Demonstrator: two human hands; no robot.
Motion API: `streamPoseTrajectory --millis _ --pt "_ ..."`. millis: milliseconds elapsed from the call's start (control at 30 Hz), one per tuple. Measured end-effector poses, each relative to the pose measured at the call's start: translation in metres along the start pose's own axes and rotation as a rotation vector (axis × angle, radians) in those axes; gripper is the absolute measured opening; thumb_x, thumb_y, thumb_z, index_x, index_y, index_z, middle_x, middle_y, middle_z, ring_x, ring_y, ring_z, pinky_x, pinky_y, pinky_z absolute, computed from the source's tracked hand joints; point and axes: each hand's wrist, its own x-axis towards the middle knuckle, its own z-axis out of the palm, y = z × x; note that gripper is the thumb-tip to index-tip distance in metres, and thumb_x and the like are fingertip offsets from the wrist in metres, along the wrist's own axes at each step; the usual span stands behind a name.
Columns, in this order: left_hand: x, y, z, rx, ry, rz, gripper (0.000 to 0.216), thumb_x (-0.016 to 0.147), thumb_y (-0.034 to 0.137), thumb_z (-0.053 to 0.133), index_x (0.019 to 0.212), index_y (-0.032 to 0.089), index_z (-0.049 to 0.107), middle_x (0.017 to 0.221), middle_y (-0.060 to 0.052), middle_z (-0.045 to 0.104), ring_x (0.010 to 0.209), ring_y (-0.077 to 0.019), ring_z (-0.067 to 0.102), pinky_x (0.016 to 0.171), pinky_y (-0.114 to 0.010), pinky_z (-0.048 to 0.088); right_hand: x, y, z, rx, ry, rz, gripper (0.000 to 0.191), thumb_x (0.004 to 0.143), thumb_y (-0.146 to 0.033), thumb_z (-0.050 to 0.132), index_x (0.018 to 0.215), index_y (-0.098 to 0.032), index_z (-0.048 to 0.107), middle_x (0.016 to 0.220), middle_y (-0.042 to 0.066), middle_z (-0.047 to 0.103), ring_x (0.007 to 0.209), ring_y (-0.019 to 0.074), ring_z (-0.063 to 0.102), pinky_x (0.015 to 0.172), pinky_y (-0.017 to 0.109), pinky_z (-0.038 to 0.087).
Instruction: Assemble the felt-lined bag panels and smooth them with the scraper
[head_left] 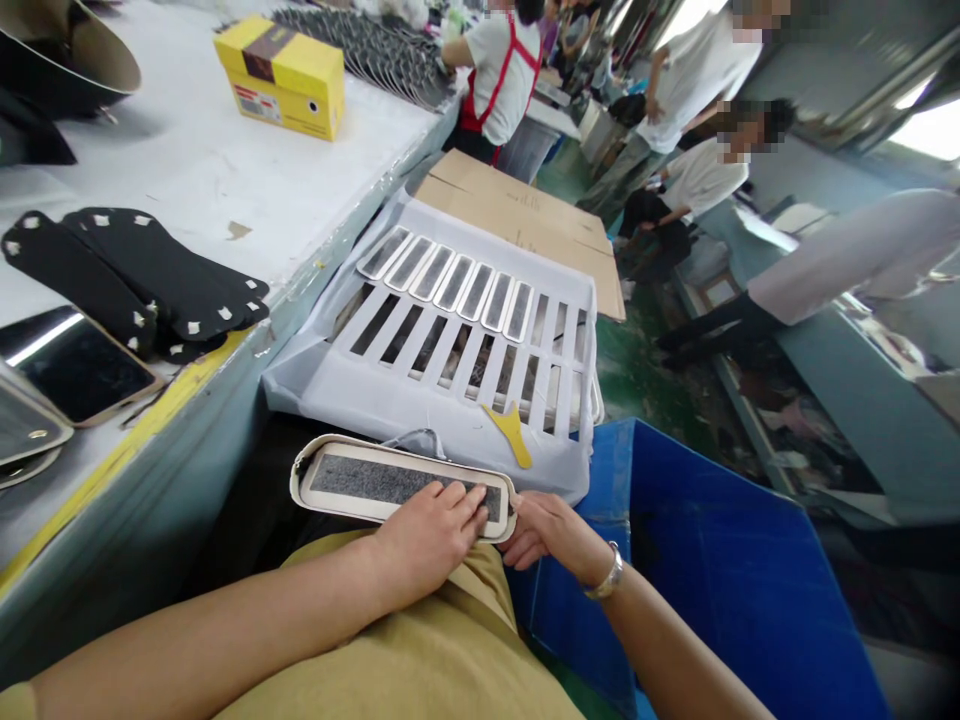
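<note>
Across my lap lies an oblong cream-rimmed piece (337, 500) with rounded ends, which looks like a bag base. A dark grey fuzzy strip (375, 482) runs along its inside. My left hand (433, 542) rests on the strip's right part, fingers laid flat and close together. At the right end of the piece, my right hand (546, 535) pinches the rim between thumb and fingers; its fingertips are partly hidden. Just beyond sits a grey-white slotted rack (315, 385), where several similar white-edged grey strips (472, 290) lie in a row. A yellow Y-shaped scrap (514, 435) is on its near edge.
On the left stands a white-topped table (172, 190) with a yellow box (281, 80), black shaped pieces (142, 265) and glossy dark panels (82, 365). A blue bin (705, 560) is at my right. Flat cardboard (517, 215) lies behind the rack. Several people work farther back.
</note>
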Motion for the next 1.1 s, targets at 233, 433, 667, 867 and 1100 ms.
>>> streamPoseTrajectory --millis 233,433,667,867,1100 --pt "0.000 -0.001 0.001 -0.016 -0.012 -0.002 0.031 0.089 0.025 0.043 0.117 0.019 0.054 0.131 -0.008 0.049 0.098 -0.0216 0.050 0.076 -0.034 0.035 0.015 0.028 -0.022 0.339 -0.299 -0.030 0.037 0.076 -0.048 0.061 0.087 -0.013 0.052 0.068 0.007 0.069 0.056 0.0163 0.067 0.047 0.021 0.053" --pt "0.001 -0.001 0.002 -0.020 -0.018 -0.002 0.032 0.090 0.024 0.041 0.118 0.018 0.053 0.132 -0.007 0.048 0.098 -0.0213 0.049 0.076 -0.035 0.035 0.030 0.039 -0.022 0.408 -0.306 -0.026 0.040 0.069 -0.047 0.069 0.080 -0.014 0.050 0.056 0.003 0.067 0.040 0.0124 0.061 0.035 0.016 0.047" --pt "0.000 -0.001 0.004 -0.030 -0.011 -0.003 0.032 0.089 0.025 0.042 0.118 0.018 0.053 0.132 -0.007 0.048 0.098 -0.0216 0.048 0.075 -0.035 0.036 0.034 0.032 -0.023 0.323 -0.282 0.036 0.044 0.063 -0.049 0.072 0.073 -0.014 0.048 0.050 0.000 0.064 0.034 0.0105 0.056 0.030 0.015 0.044" --pt "0.002 -0.002 0.003 -0.031 -0.029 0.003 0.034 0.089 0.026 0.041 0.120 0.018 0.052 0.132 -0.007 0.048 0.098 -0.0215 0.048 0.075 -0.035 0.036 0.024 0.013 -0.021 0.122 -0.194 0.120 0.041 0.067 -0.052 0.067 0.072 -0.015 0.048 0.054 0.001 0.065 0.039 0.0109 0.059 0.034 0.015 0.045" --pt "0.004 -0.001 0.002 -0.044 -0.039 0.015 0.034 0.089 0.023 0.043 0.120 0.015 0.053 0.131 -0.009 0.049 0.100 -0.0223 0.048 0.075 -0.034 0.036 0.022 -0.011 -0.019 -0.032 -0.163 0.238 0.038 0.068 -0.049 0.067 0.071 -0.015 0.050 0.056 0.001 0.066 0.043 0.0122 0.061 0.039 0.019 0.049"
